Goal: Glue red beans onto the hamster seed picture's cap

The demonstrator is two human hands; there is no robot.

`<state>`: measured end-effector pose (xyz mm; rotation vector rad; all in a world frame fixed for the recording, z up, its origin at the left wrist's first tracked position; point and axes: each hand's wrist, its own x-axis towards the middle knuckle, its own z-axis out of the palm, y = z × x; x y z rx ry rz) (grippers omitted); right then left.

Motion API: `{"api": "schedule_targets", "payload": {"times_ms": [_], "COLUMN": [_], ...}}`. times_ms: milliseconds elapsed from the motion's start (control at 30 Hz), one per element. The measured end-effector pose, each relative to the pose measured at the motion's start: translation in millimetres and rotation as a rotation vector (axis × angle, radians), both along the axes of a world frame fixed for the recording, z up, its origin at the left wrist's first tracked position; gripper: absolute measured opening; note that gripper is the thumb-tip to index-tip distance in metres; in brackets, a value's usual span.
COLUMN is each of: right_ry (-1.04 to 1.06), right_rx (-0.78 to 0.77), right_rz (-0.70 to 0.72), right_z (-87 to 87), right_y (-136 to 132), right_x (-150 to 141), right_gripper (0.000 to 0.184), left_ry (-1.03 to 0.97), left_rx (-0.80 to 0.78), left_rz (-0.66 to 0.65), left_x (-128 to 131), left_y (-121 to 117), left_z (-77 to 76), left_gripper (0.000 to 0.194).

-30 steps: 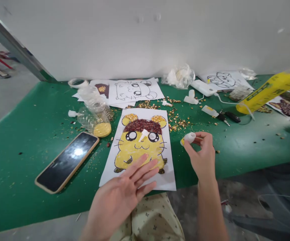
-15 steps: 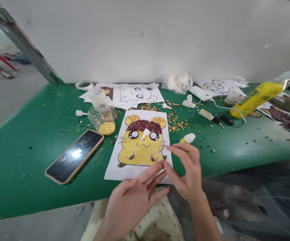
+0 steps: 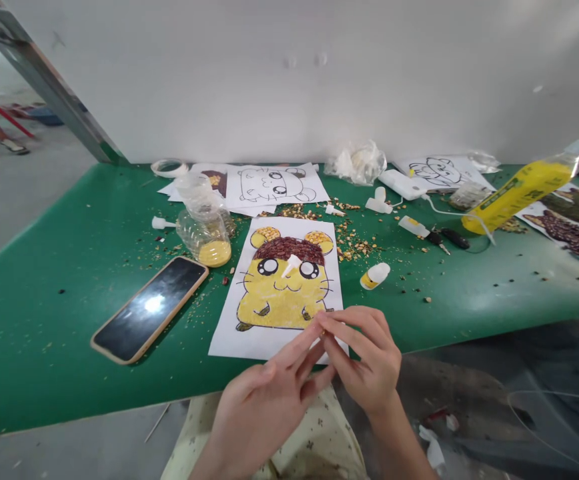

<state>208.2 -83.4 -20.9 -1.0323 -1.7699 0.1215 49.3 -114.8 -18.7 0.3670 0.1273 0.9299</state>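
A sheet with a hamster picture (image 3: 282,287), filled in with yellow grain and brown beans, lies on the green table (image 3: 44,280). Both my hands hover over the sheet's near edge. My left hand (image 3: 269,393) has its fingers stretched out toward the picture. My right hand (image 3: 367,360) is pinched at the left fingertips, and what it pinches is too small to make out. A small white glue bottle (image 3: 375,275) lies on the table just right of the sheet, apart from both hands.
A phone (image 3: 150,309) lies left of the sheet, behind it a plastic bottle (image 3: 204,230) holding yellow grain. Blank hamster drawings (image 3: 274,183), a plastic bag (image 3: 357,162), a white power bank (image 3: 402,185), keys (image 3: 444,238) and a yellow packet (image 3: 519,193) sit farther back. Seeds are scattered about.
My right hand set the glue bottle down on the table and came over to my left fingertips. My left hand lifted off the picture and drew back toward me.
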Motion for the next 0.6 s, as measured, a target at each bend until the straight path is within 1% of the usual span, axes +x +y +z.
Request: {"api": "schedule_targets", "payload": {"times_ms": [100, 200, 333, 467, 533, 600], "right_ry": [0.081, 0.154, 0.223, 0.272, 0.319, 0.393], "right_rx": [-0.046, -0.078, -0.128, -0.186, -0.258, -0.358], "right_rz": [0.031, 0.028, 0.024, 0.052, 0.090, 0.157], "right_z": [-3.6, -5.6, -8.5, -14.5, -17.5, -19.5], "right_y": [-2, -5, -7, -10, -13, -14], "right_x": [-3, -6, -10, -15, -16, -13], "right_gripper": [0.038, 0.035, 0.035, 0.037, 0.031, 0.021], "left_ry": [0.022, 0.048, 0.087, 0.095, 0.101, 0.115], "left_rx": [0.001, 0.016, 0.003, -0.009, -0.005, 0.014], "left_rz": [0.017, 0.027, 0.043, 0.072, 0.068, 0.070], "left_x": [3, 6, 11, 15, 14, 9], "left_y": [-1, -2, -3, -1, 2, 5], "left_z": [-0.6, -1.4, -0.5, 0.5, 0.8, 1.9], "left_gripper": [0.057, 0.055, 0.056, 0.055, 0.055, 0.055]}}
